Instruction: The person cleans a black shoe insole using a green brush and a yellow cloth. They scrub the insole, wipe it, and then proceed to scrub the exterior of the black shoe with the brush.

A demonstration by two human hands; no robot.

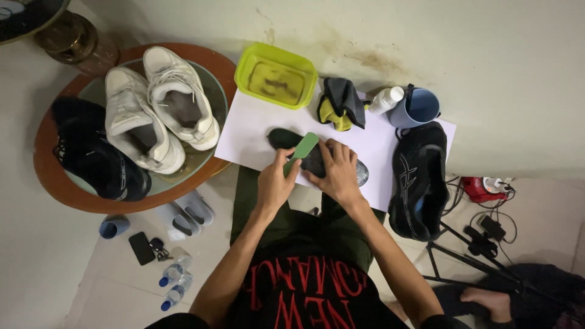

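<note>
Below, left hand (275,181) grips green brush (301,150) over dark insole (317,159); right hand (339,173) presses insole flat.

Room: pale tiled floor (36,268), stained off-white wall (426,36).
Round glass-topped, wood-rimmed table (42,164) stood at left; black tripod (463,256) at right; the lighting was dim, possibly artificial.

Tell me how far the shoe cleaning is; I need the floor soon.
Done: insole is out of its shoe. In hand: left hand holds a green brush on it, right hand pins it. Left: black shoe beside, white pair on the tray.
</note>
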